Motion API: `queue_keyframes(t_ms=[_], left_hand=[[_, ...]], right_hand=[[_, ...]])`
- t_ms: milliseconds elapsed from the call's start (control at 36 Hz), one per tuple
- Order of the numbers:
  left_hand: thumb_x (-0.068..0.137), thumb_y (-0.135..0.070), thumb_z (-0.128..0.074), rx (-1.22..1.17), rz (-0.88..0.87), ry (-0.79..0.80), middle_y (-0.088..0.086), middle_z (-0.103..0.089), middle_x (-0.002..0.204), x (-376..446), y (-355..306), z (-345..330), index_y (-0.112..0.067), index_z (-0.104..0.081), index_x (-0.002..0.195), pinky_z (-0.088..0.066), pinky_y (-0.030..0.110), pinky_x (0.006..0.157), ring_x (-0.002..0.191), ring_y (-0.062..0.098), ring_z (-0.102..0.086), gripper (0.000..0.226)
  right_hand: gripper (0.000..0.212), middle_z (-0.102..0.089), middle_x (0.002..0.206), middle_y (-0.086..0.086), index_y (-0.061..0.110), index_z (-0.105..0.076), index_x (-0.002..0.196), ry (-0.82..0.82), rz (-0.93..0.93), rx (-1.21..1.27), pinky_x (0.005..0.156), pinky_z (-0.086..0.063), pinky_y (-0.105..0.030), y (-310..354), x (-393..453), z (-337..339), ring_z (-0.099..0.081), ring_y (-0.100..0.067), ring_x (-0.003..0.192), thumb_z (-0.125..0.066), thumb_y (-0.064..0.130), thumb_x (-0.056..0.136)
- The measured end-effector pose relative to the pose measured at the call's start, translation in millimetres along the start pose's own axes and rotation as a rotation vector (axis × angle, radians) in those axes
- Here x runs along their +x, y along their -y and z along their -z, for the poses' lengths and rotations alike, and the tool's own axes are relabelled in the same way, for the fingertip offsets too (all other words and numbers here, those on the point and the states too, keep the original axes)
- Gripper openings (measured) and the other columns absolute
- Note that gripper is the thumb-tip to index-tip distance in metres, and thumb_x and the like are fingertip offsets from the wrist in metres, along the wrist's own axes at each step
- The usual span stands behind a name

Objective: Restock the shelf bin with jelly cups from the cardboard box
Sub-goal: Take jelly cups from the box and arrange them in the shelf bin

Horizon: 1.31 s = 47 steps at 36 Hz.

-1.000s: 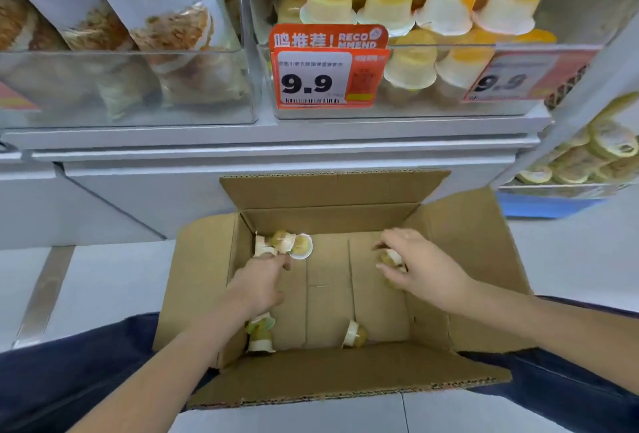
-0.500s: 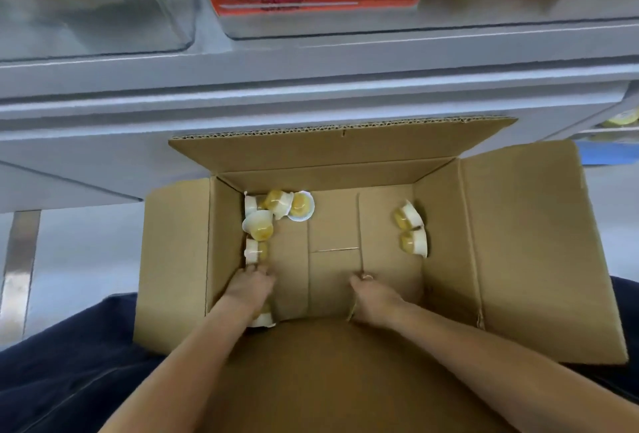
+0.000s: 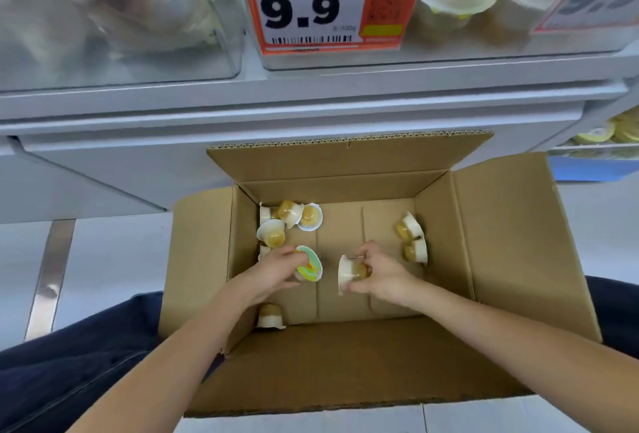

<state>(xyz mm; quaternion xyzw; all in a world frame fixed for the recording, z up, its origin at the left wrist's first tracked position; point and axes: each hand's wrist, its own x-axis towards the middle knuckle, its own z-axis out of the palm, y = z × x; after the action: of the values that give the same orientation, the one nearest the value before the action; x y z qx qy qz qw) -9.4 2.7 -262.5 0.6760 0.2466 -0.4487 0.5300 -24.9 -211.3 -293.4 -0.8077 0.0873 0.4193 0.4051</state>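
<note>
An open cardboard box (image 3: pixel 501 246) sits on the floor below the shelf. Inside it, my left hand (image 3: pixel 276 271) grips a jelly cup with a colourful lid (image 3: pixel 309 265). My right hand (image 3: pixel 380 273) grips another jelly cup (image 3: pixel 347 273), its white lid facing left. Several loose jelly cups lie in the far left corner (image 3: pixel 288 218). Two more rest by the right wall (image 3: pixel 413 239), and one stands near the left wall (image 3: pixel 270 316). The clear shelf bin (image 3: pixel 484 48) above holds yellow jelly cups.
An orange 9.9 price tag (image 3: pixel 325 3) hangs on the bin's front. A second clear bin (image 3: pixel 114 17) with packaged goods sits to the left. The white shelf ledge (image 3: pixel 311 100) juts over the box's far flap. My dark trouser legs flank the box.
Both hands have lifted from the box's near floor, each now holding a jelly cup. One second ago they reached at the far cups. The camera has tilted up slightly.
</note>
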Motion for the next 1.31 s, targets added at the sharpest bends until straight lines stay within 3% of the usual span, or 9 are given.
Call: queue_keyframes(t_ms=[56,139,222,306,444,639,917,1139,1306], left_hand=[[0.092,-0.015,-0.049,-0.377,0.056,0.086,0.013,-0.059,0.117,-20,-15,-5,-0.008,-0.056,0.109,-0.052,0.044,0.09,0.112,0.022,-0.057,0.02],[0.09,-0.011,-0.048,-0.584,0.03,0.137,0.019,-0.055,0.121,-48,-35,-11,-0.003,-0.051,0.119,-0.056,0.051,0.079,0.106,0.028,-0.058,0.03],[0.09,-0.01,-0.043,-0.534,-0.052,0.168,0.023,-0.057,0.124,-75,-55,-13,-0.001,-0.045,0.132,-0.056,0.052,0.079,0.097,0.03,-0.062,0.043],[0.091,-0.01,-0.036,-0.463,-0.131,0.175,0.023,-0.065,0.102,-104,-73,-14,0.004,-0.05,0.123,-0.059,0.044,0.074,0.077,0.03,-0.069,0.038],[0.098,-0.024,-0.034,-0.227,-0.212,0.103,0.015,-0.065,0.073,-148,-85,-15,-0.002,-0.056,0.103,-0.055,0.028,0.049,0.055,0.023,-0.06,0.031],[0.087,-0.034,-0.043,-0.314,-0.35,0.51,0.012,-0.061,0.102,-195,-87,-16,-0.002,-0.053,0.126,-0.052,0.032,0.075,0.085,0.021,-0.057,0.051],[0.086,-0.036,-0.054,-0.213,-0.539,0.343,0.009,-0.068,0.097,-200,-83,-24,-0.002,-0.058,0.118,-0.052,0.021,0.059,0.084,0.015,-0.066,0.046],[0.086,-0.041,-0.058,-0.151,-0.568,0.297,0.016,-0.067,0.113,-195,-90,-23,-0.006,-0.063,0.117,-0.053,0.032,0.088,0.108,0.025,-0.064,0.047],[0.069,-0.031,-0.08,-0.075,-0.565,0.352,0.015,-0.065,0.117,-195,-88,-21,-0.008,-0.063,0.118,-0.051,0.033,0.093,0.109,0.023,-0.062,0.057]], right_hand=[[0.052,-0.057,0.113,0.002,0.03,-0.044,0.109,-0.018,0.071,0.046,0.074,-0.043,-0.024,13,-10,8,-0.054,-0.011,0.087,-0.08,0.032,0.071],[0.046,-0.061,0.114,-0.003,0.029,-0.048,0.104,-0.034,0.189,0.102,0.072,-0.04,-0.018,36,-31,21,-0.052,-0.007,0.085,-0.081,0.029,0.072],[0.042,-0.062,0.114,-0.005,0.025,-0.049,0.104,-0.051,0.293,0.097,0.063,-0.037,-0.011,61,-60,38,-0.047,0.001,0.072,-0.08,0.019,0.075],[0.04,-0.064,0.107,-0.005,0.028,-0.052,0.095,-0.126,0.401,0.077,0.065,-0.04,-0.017,82,-93,57,-0.048,0.002,0.063,-0.082,0.017,0.071],[0.042,-0.064,0.106,-0.002,0.026,-0.056,0.102,-0.181,0.541,0.101,0.073,-0.05,-0.03,108,-151,80,-0.055,-0.026,0.076,-0.083,0.017,0.07],[0.048,-0.062,0.107,-0.003,0.025,-0.058,0.115,-0.088,0.699,0.106,0.062,-0.047,-0.019,124,-179,70,-0.059,-0.025,0.083,-0.079,0.009,0.074],[0.05,-0.057,0.108,-0.004,0.014,-0.053,0.124,0.152,0.682,0.278,0.074,-0.053,-0.025,132,-183,78,-0.062,-0.012,0.088,-0.068,-0.007,0.081],[0.063,-0.053,0.115,-0.008,0.017,-0.053,0.124,0.106,0.698,0.275,0.071,-0.052,-0.022,133,-176,75,-0.059,-0.01,0.091,-0.081,0.0,0.07],[0.062,-0.056,0.119,0.003,0.027,-0.059,0.12,0.06,0.708,0.221,0.084,-0.057,-0.043,129,-178,74,-0.059,-0.019,0.106,-0.086,0.011,0.067]])
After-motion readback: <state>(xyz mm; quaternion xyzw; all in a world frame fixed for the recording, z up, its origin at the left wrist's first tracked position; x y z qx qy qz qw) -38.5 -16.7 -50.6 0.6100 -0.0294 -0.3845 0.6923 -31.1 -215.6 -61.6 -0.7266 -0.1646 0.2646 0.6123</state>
